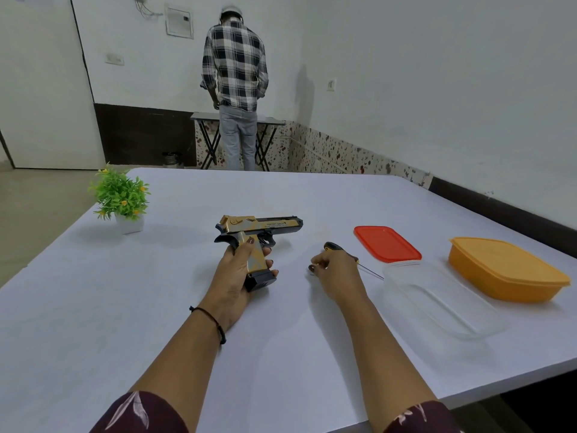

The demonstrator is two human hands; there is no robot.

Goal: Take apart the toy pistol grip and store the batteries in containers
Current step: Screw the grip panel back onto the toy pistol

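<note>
On the white table (156, 307) there is 1 gold-and-black plastic toy pistol (259, 228), near the middle and a little to the left. Its long axis runs left to right across the table, with the muzzle pointing right. The grip comes down toward the near edge, ending in a black magazine base. The left hand (240, 270) is wrapped round that grip, thumb on the near face and fingers curled behind. I cannot tell whether the pistol rests on the table or is raised just off it.

The right hand (335, 270) lies just right of the pistol with its fingers loosely bent. It covers the middle of 1 screwdriver with a black-and-yellow handle (332, 246), whose thin metal shaft points right and toward the near side. Whether the hand grips the tool I cannot tell.

Further right are 2 containers. 1 is a rectangular clear plastic container (437, 301), open. The other is a rectangular orange plastic container (505, 270) with its lid on. 1 flat red plastic lid (387, 243) lies at the far end of the clear one.

1 small green artificial plant in a white pot (121, 198) stands at the far left of the table. Across the room, 1 person in a checked shirt (235, 64) stands with their back turned at 1 folding table (271, 121).
</note>
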